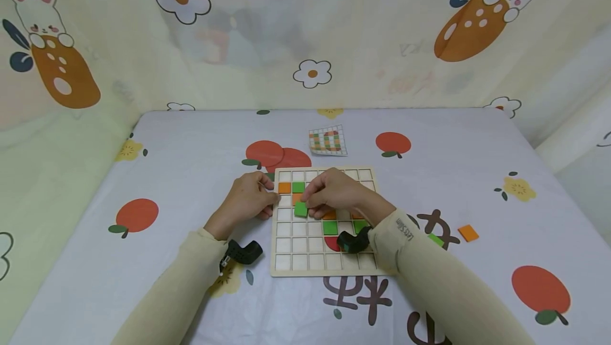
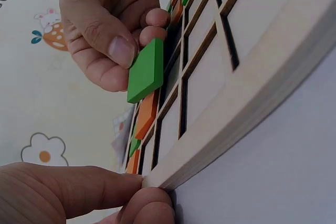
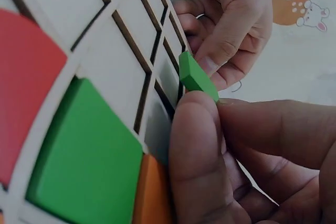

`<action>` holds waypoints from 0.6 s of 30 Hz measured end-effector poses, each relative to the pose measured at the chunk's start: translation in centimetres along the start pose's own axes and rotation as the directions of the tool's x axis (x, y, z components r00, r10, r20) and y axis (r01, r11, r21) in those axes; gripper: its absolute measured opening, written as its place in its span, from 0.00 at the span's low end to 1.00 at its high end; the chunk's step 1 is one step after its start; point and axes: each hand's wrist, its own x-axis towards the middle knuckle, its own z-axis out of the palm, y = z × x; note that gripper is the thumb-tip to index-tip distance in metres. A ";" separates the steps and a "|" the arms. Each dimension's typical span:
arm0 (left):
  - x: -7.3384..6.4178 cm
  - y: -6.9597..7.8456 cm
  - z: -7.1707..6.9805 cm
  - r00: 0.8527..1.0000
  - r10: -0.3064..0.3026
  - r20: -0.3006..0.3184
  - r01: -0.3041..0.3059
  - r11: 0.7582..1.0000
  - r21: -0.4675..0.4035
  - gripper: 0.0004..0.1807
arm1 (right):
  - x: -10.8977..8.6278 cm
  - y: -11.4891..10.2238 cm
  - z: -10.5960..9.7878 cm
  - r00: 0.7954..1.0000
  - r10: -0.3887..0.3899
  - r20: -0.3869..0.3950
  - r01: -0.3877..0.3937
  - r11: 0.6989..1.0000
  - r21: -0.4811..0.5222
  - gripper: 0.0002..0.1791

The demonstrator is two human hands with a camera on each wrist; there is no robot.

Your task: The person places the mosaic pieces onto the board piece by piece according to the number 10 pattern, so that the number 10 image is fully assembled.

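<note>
A wooden grid board [image 1: 292, 261] lies on the table, with orange, green and red pieces in some of its cells. My right hand [image 1: 332, 191] pinches a green square tile [image 1: 300, 209] between thumb and fingers, slightly tilted over the left part of the board. Just below an orange tile [image 2: 147, 115] in the grid, that green tile shows large in the left wrist view. At the board's left edge, my left hand [image 1: 245, 196] grips the rim, thumb on top and curled fingers against the side. My right hand and forearm hide part of the grid.
Beyond the board lies a small printed card [image 1: 328, 140] with a coloured grid pattern. To the right, a loose orange tile [image 1: 468, 233] lies on the tablecloth, and a green tile [image 1: 435, 239] is partly covered by the right sleeve. A patterned curtain [image 1: 258, 32] rises behind the table.
</note>
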 end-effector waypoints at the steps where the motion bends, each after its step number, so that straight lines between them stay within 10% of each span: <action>1: 0.0 0.0 0.0 1.000 0.002 0.000 -0.002 1.000 -0.002 0.12 | -0.1 -0.1 0.1 1.000 0.003 -0.005 -0.003 1.000 -0.004 0.06; 18: -0.1 0.1 0.0 1.000 0.021 -0.011 -0.021 1.000 0.021 0.12 | -0.2 -0.3 0.9 0.999 0.022 -0.042 -0.025 0.997 -0.072 0.05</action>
